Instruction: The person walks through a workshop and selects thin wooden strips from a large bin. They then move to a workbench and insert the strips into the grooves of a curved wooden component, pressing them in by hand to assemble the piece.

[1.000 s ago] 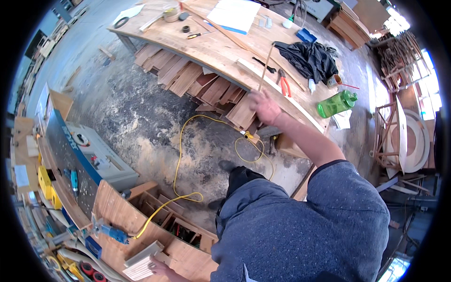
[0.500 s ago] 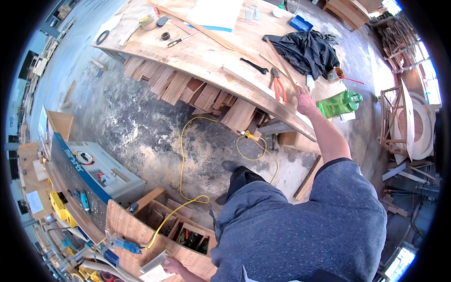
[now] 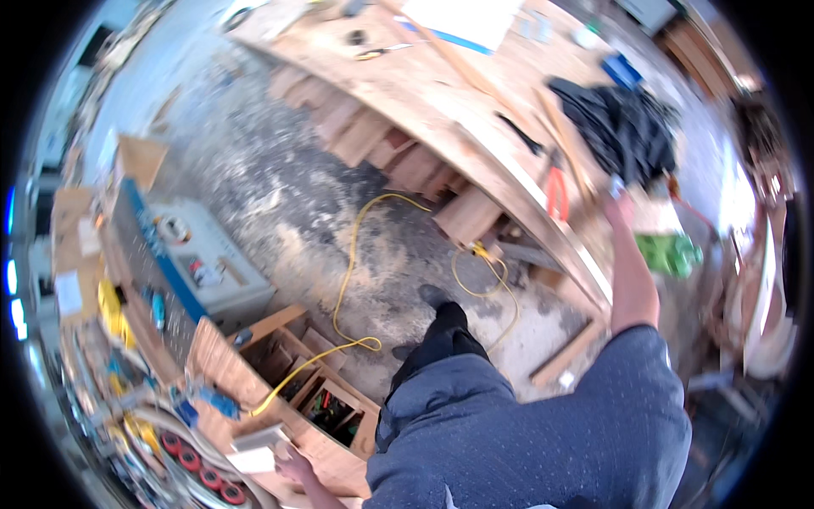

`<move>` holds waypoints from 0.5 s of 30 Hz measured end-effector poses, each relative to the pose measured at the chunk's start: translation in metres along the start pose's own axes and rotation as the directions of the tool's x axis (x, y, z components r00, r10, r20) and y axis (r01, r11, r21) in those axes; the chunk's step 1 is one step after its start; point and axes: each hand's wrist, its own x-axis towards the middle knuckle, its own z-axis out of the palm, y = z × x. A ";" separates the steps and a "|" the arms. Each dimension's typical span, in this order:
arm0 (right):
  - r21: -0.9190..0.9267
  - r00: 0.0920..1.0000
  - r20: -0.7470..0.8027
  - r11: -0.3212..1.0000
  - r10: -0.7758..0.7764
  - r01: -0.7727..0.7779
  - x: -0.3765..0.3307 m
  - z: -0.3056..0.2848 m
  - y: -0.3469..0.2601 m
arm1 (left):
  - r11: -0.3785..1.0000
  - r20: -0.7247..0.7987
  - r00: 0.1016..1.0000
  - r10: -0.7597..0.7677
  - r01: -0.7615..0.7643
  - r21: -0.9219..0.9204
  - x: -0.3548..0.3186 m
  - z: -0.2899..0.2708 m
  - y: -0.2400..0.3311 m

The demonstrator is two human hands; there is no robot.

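On the workbench (image 3: 424,95) at the upper right, my right hand (image 3: 621,208) is at the lower end of a small white bottle (image 3: 616,183). Motion smears its fingers, so I cannot tell if they grip it. Pliers with orange handles (image 3: 556,193), a long wooden strip (image 3: 570,153) and a dark wrench (image 3: 519,134) lie left of it, and a green plastic bottle (image 3: 670,254) to its right. Low on the left, my left hand (image 3: 294,467) touches the end of pale flat pieces (image 3: 253,461) on a wooden cabinet; its fingers are blurred.
A black cloth (image 3: 615,127) and a blue tray (image 3: 623,71) lie on the bench, with stacked boards (image 3: 373,140) beneath. A yellow cord (image 3: 352,246) crosses the floor towards a blue power tool (image 3: 219,402). A grey machine (image 3: 208,259) and an open compartment box (image 3: 292,373) stand left.
The view has swung, sliding the bench rightward in the picture. My right hand has left the wooden strip's end for the small white bottle. The left hand stays by the pale pieces.
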 end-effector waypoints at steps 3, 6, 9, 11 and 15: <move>-0.147 0.997 -0.004 0.986 -0.075 0.073 0.002 0.002 0.002 | 0.999 -0.058 0.998 0.025 -0.023 0.026 -0.001 -0.013 0.014; -0.197 0.999 -0.014 0.979 -0.046 0.042 0.011 0.006 -0.008 | 0.999 -0.036 0.999 0.034 -0.034 -0.007 -0.003 -0.026 0.028; -0.191 1.000 0.019 0.982 0.010 -0.006 0.008 -0.010 -0.011 | 1.000 0.021 1.000 -0.022 0.023 -0.016 -0.023 -0.049 0.070; -0.118 0.999 -0.012 0.992 0.046 -0.047 0.025 -0.005 -0.005 | 0.999 0.017 1.000 0.018 -0.017 -0.046 -0.011 -0.026 0.057; -0.026 0.998 -0.057 1.000 -0.015 0.014 0.084 -0.003 0.029 | 0.998 0.075 0.996 0.050 -0.053 0.040 -0.012 0.001 0.060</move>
